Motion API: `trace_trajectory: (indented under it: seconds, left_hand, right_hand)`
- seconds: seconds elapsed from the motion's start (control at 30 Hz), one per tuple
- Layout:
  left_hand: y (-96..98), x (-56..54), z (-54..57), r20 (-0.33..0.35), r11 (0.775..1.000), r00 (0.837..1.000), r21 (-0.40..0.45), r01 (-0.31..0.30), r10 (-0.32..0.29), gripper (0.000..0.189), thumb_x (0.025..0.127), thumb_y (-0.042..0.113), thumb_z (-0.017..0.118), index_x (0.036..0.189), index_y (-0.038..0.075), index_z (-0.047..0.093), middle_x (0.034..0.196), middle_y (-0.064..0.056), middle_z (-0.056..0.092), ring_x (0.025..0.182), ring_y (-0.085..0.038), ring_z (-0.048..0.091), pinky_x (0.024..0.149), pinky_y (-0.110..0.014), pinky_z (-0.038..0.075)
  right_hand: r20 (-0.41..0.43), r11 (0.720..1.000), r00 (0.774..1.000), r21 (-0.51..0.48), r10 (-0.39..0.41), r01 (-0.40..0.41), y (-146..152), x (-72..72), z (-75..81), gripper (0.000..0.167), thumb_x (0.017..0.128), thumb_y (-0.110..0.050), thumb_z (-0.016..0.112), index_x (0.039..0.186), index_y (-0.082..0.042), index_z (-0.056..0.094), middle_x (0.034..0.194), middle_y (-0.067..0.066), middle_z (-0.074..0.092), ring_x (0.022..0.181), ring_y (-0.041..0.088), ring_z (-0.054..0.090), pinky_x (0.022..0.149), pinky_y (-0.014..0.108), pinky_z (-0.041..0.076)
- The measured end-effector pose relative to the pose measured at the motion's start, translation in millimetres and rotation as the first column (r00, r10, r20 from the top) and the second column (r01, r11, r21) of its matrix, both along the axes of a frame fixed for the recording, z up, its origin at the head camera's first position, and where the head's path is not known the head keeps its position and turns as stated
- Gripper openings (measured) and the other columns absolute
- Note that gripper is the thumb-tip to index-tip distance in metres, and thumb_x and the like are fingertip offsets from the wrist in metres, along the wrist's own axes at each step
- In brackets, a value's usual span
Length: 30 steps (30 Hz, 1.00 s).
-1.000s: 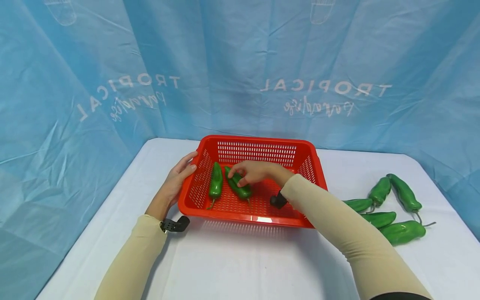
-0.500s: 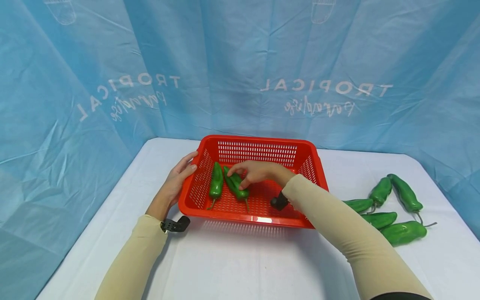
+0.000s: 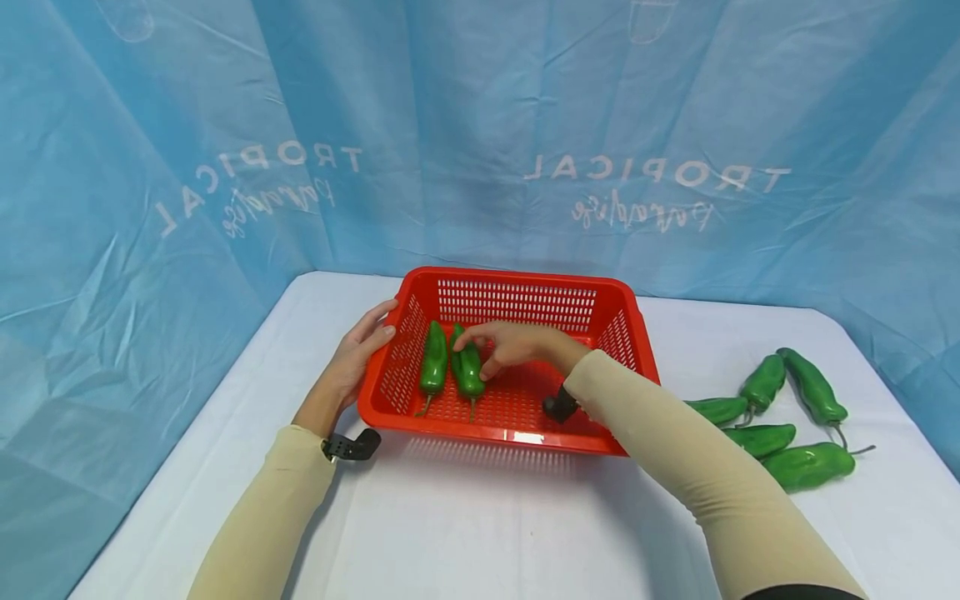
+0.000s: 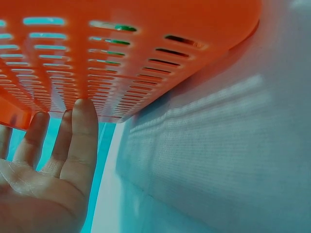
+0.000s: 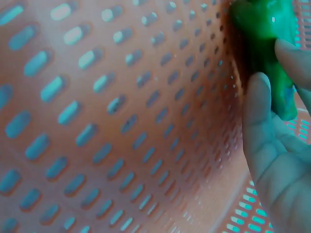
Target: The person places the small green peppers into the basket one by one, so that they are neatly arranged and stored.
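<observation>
A red slotted plastic basket (image 3: 480, 429) stands on the white-covered table. My left hand (image 3: 352, 354) touches its left side from outside; in the left wrist view the straight fingers (image 4: 81, 141) reach up against the slotted wall. Inside the basket, my right hand (image 3: 513, 343) holds a green pepper (image 3: 470, 377) between thumb and fingers, its stem toward me. Part of that pepper is covered by the fingers. Left of it lies a second green pepper (image 3: 433, 367), nearly parallel. The right wrist view shows the thumb and fingers on either side of the held pepper (image 5: 269, 29).
Several green peppers (image 3: 810, 467) lie on the table right of the basket, some partly hidden by my right sleeve (image 3: 675, 458). A blue printed curtain (image 3: 480, 108) hangs behind the table (image 3: 450, 533) and along its sides.
The pepper under my right hand has turned, its stem end swinging left until it lies almost parallel to the other pepper. My left hand stays at the basket's side.
</observation>
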<state>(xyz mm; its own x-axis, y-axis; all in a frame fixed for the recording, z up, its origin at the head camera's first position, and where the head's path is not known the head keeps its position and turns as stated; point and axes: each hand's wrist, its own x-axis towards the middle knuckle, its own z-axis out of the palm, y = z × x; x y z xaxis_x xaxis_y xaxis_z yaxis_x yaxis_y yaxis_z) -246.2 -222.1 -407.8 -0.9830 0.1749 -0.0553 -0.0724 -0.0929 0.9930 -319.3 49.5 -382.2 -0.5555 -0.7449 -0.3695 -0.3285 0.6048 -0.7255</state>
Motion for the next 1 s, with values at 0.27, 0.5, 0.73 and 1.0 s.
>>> trace_trajectory:
  seconds: [0.27,0.5,0.73,1.0]
  left_hand:
    - [1.3,-0.5,0.9,-0.004,1.0,1.0,-0.003,-0.001,0.001,0.055,0.102,0.028,0.051,0.154,0.027,0.033,0.149,-0.009,0.041,0.115,-0.015,0.063,0.085,-0.031,0.06]
    - [1.6,-0.4,0.0,-0.004,1.0,1.0,-0.004,0.008,-0.008,0.056,0.102,0.028,0.05,0.154,0.027,0.032,0.149,-0.01,0.04,0.114,-0.015,0.062,0.086,-0.032,0.06]
    - [0.9,0.8,-0.4,-0.005,1.0,1.0,-0.016,0.005,-0.005,0.056,0.102,0.027,0.05,0.155,0.026,0.031,0.15,-0.011,0.039,0.114,-0.015,0.062,0.086,-0.03,0.06]
    - [1.5,0.4,1.0,0.005,1.0,1.0,-0.015,-0.004,0.004,0.056,0.102,0.028,0.05,0.155,0.026,0.031,0.148,-0.01,0.04,0.115,-0.016,0.062,0.085,-0.029,0.06]
  right_hand:
    - [-0.057,1.0,0.998,0.003,0.003,-0.003,-2,2.1,-1.9,0.056,0.086,-0.005,0.07,0.138,-0.018,0.053,0.14,0.013,0.05,0.13,0.027,0.045,0.111,0.044,0.041]
    - [-0.071,0.999,0.997,0.038,0.034,-0.032,-3,6.0,5.1,0.058,0.088,-0.009,0.07,0.142,-0.017,0.049,0.145,0.015,0.047,0.134,0.029,0.043,0.113,0.044,0.04]
    - [-0.127,0.975,0.983,0.195,0.135,-0.109,0,3.9,23.5,0.075,0.089,-0.011,0.07,0.154,-0.026,0.036,0.146,0.012,0.048,0.128,0.027,0.05,0.107,0.043,0.047]
    - [-0.128,0.972,0.984,0.214,0.125,-0.096,17,2.1,41.6,0.073,0.092,-0.012,0.065,0.156,-0.027,0.033,0.145,0.014,0.052,0.135,0.029,0.049,0.11,0.048,0.045]
